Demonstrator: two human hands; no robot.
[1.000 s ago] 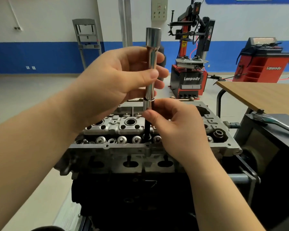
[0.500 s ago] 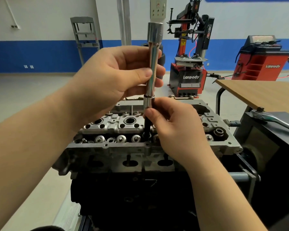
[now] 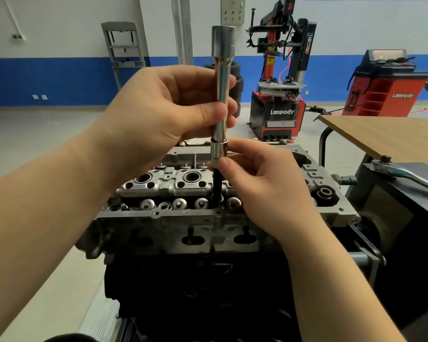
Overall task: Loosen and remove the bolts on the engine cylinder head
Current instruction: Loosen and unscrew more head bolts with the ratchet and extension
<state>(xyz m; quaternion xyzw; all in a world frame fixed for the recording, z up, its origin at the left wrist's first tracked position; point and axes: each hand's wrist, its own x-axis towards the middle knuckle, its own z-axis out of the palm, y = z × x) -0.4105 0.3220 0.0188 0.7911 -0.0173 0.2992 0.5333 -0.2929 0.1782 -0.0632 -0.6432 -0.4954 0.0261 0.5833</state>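
Blue-striped workshop walls back the cylinder head (image 3: 183, 218). Left hand (image 3: 163, 112) grips the upright extension bar (image 3: 223, 95); right hand (image 3: 265, 186) pinches its socket (image 3: 218, 154) over a black bolt (image 3: 216, 188).

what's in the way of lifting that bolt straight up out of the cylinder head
Nothing visible blocks it. The black bolt stands upright out of the cylinder head, capped by the chrome extension, with open air above. The left hand grips the extension and the right hand pinches its lower collar.

bolt (image 3: 217, 187): black, upright, partly out | cylinder head (image 3: 183, 218): grey, level
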